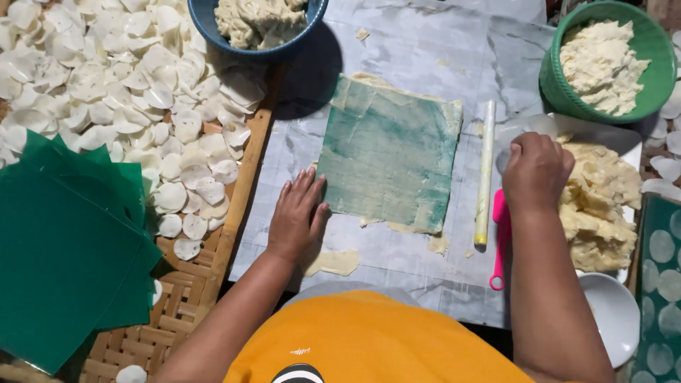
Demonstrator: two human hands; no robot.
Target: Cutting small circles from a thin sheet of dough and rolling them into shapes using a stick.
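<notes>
A person in an orange shirt (369, 340) leans over a marble-patterned work mat (425, 64). The left hand (298, 216) lies flat with fingers spread and released, its fingertips pressing the lower left edge of a green plastic sheet (390, 152) coated with a thin, pale layer of dough. The right hand (535, 170) is clenched around a clear, thin piece of plastic at the edge of a white tray (628, 142), just above a mound of soft dough (596, 206).

The sheet lies in the middle of the mat, nearly square and slightly turned. It looks light and flexible, and the smeared layer on it appears wet, soft and easily torn, so it would best be lifted by a bare corner or edge rather than by the coated face.

Just right of the sheet lies a slim white rolling pin (485, 174), and beside it a pink scraper (500, 241). A stack of clean green sheets (64, 248) sits at the near left on a woven bamboo tray (177, 312), which farther back carries many thin white dough discs (106, 71). At the far edge stand a blue bowl (213, 25) and a green bowl (560, 85), each holding dough.
</notes>
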